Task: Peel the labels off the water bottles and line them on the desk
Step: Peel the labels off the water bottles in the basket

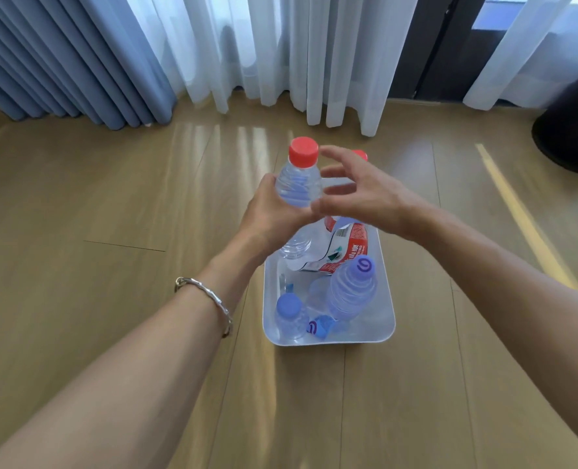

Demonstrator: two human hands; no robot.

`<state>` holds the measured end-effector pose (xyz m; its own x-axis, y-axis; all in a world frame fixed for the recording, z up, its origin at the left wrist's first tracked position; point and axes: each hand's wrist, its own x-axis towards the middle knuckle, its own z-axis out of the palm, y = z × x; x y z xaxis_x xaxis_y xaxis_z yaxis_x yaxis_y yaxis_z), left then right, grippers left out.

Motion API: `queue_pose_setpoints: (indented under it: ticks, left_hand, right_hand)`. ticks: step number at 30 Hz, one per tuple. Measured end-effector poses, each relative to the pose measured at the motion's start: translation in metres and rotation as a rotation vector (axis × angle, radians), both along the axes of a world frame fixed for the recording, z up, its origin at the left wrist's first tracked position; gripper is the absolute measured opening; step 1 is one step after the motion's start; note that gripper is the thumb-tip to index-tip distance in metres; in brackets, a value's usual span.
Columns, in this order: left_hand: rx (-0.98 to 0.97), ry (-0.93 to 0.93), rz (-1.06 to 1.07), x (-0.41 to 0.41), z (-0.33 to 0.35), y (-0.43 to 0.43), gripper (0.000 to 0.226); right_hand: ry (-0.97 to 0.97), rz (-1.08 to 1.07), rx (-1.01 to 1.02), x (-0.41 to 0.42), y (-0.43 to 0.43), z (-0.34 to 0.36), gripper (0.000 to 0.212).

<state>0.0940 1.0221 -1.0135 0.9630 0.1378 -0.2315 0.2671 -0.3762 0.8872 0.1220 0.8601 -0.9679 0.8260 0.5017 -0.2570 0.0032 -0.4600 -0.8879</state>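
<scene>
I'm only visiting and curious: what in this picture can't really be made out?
Head view:
Lower half of the held bottle: covered by the left hand, so any leftover label is unseen.
Bottle under the second red cap: hidden behind the right hand.
Print on the red label in the bin: too small.
Dark object: cut off by the right edge.

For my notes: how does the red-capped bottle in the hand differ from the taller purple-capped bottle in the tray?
The red-capped bottle has a plain cap; the purple-capped bottle, a marked one. The left hand holds the red-capped bottle up; the purple-capped bottle sits in the tray. Both are clear.
</scene>
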Motion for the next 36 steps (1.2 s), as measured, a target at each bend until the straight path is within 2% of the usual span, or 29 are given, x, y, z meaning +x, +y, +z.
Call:
queue_pose_setpoints:
  ticks: [2,4,6,8,10,14,26,36]
  left_hand:
    - [0.044,-0.042,-0.072,-0.003,0.007,-0.004,0.052]
    - [0.051,-0.093,-0.137,-0.006,0.007,-0.005,0.046]
    - [0.029,-0.109,-0.174,-0.007,0.005,-0.004,0.051]
    - [0.04,-0.091,-0.13,-0.006,0.005,0.0,0.069]
    - [0.107,-0.06,-0.129,-0.005,0.007,0.004,0.069]
    - [0.217,-0.035,-0.193,-0.006,0.007,0.007,0.049]
    - [0.318,0.051,-0.2,-0.013,-0.003,0.012,0.049]
    - [0.321,0.121,-0.213,-0.018,-0.013,0.003,0.051]
  right_hand:
    - [-0.07,-0.04,0.046,-0.004,0.01,0.002,0.074]
    - [-0.214,-0.137,0.027,-0.008,0.02,0.0,0.05]
    - [-0.288,-0.212,0.005,-0.011,0.027,-0.007,0.037]
    - [-0.287,-0.231,0.002,-0.013,0.03,-0.016,0.033]
    - [-0.277,-0.231,-0.013,-0.015,0.032,-0.027,0.031]
    - [-0.245,-0.228,-0.04,-0.02,0.035,-0.037,0.028]
    - [-0.218,-0.141,-0.111,-0.024,0.043,-0.042,0.022]
    - [-0.167,-0.075,-0.172,-0.021,0.037,-0.059,0.029]
